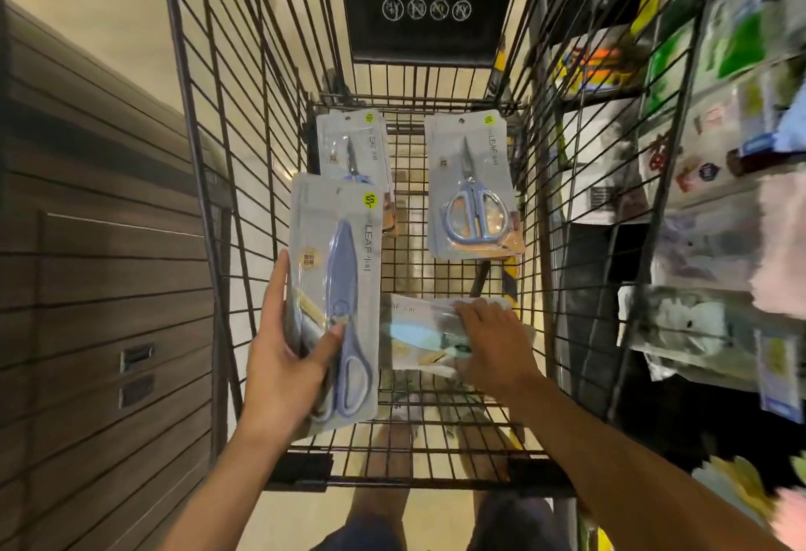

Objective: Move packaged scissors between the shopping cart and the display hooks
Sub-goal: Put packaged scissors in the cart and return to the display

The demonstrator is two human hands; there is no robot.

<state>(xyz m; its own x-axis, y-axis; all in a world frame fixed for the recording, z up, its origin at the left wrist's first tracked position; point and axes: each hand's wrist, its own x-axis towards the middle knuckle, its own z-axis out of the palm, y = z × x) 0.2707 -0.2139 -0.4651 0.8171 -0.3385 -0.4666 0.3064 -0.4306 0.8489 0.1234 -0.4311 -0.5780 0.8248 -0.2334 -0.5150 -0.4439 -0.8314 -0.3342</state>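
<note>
I look down into a black wire shopping cart (pixel 227 201). My left hand (pixel 283 363) grips a stack of grey packs; the front pack of blue-handled scissors (pixel 344 280) stands upright at the cart's left side. My right hand (pixel 493 345) lies on a blurred pack of pale blue scissors (pixel 418 332) lying on the cart floor, fingers curled over its far edge. Two more scissor packs rest further in: one at the back right (pixel 473 188) showing round grey handles, one at the back left (pixel 355 149) partly hidden behind the held pack.
A brown slatted wall panel (pixel 96 271) runs along the left of the cart. Blurred display racks with packaged goods (pixel 715 210) fill the right side beyond the cart wall. A black child-seat flap with warning icons (pixel 427 5) closes the cart's far end.
</note>
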